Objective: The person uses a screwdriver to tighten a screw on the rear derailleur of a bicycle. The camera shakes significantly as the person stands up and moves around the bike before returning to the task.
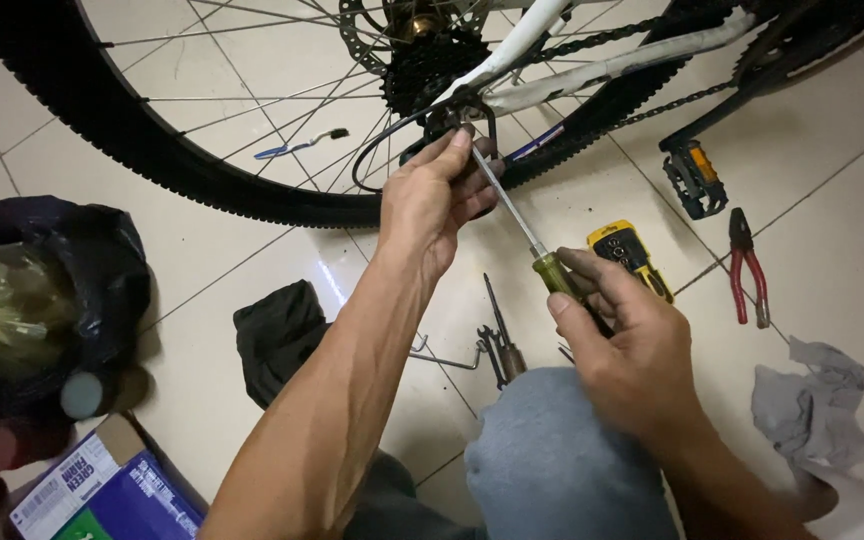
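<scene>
Nearest to us, a knee in grey-blue fabric (552,450) rises from the bottom edge, and both forearms reach forward over it. To the lower left we see a blue and white cardboard box (102,495), and above it a black plastic bag (102,270) with a yellowish bundle inside. A dark rag (277,335) lies on the pale floor tiles (832,220) just left of the left forearm, and a crumpled grey cloth (807,400) lies at the far right.

Our right hand (632,355) is clenched around the green-yellow handle of a screwdriver (517,220), thumb laid along the top of the handle. The bare steel shaft runs up and to the left, and its tip meets the rear derailleur (447,125) of the bicycle. Our left hand (432,200) grips that derailleur from below, the index finger stretched up beside the screwdriver's tip.

Between the hands and the knee, some dark metal tools (497,345) lie on the tiles. Just behind the right hand sits a yellow and black tool (627,250), and further right a pair of red-handled pliers (747,265).

Beyond, the rear wheel (152,140) stands with its knobby black tyre and thin spokes, the black cassette (437,65) at its hub. The chain (672,100) runs right toward a pedal (694,175) with an orange reflector.
</scene>
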